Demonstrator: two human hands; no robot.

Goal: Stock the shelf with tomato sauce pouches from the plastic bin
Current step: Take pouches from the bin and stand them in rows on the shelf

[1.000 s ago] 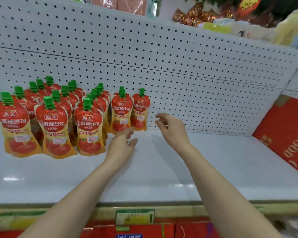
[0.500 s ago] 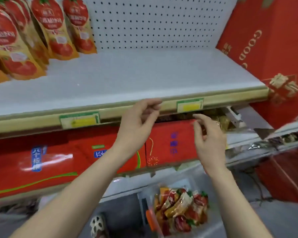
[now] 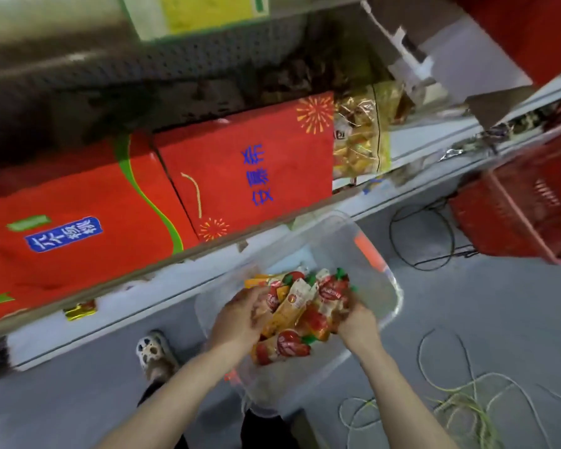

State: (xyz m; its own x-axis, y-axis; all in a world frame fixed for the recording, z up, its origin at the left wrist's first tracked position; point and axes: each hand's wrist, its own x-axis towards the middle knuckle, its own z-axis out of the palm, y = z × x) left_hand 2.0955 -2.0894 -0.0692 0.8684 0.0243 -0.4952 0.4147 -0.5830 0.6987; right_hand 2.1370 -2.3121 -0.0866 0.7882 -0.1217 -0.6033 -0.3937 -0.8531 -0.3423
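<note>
A clear plastic bin (image 3: 374, 254) with an orange handle clip sits on the grey floor below the shelving. Several red and orange tomato sauce pouches (image 3: 300, 319) with green caps lie piled inside it. My left hand (image 3: 237, 322) curls around the left side of the pile, fingers on the pouches. On the right side, my right hand (image 3: 357, 319) presses in against the pouches. Both hands look closed on the pile from either side. The frame is blurred, so the exact grip is unclear. The shelf with the standing pouches is out of view above.
Red gift boxes (image 3: 240, 170) fill the lower shelf, with a bag of gold-wrapped snacks (image 3: 360, 137) beside them. A red shopping basket (image 3: 525, 205) stands at right. Cables (image 3: 447, 393) lie looped on the floor. A foot in a sandal (image 3: 153, 351) is left of the bin.
My view has dropped from the upper shelf to the floor. Both hands have gone from the shelf edge down into the bin and closed around the pouches.
</note>
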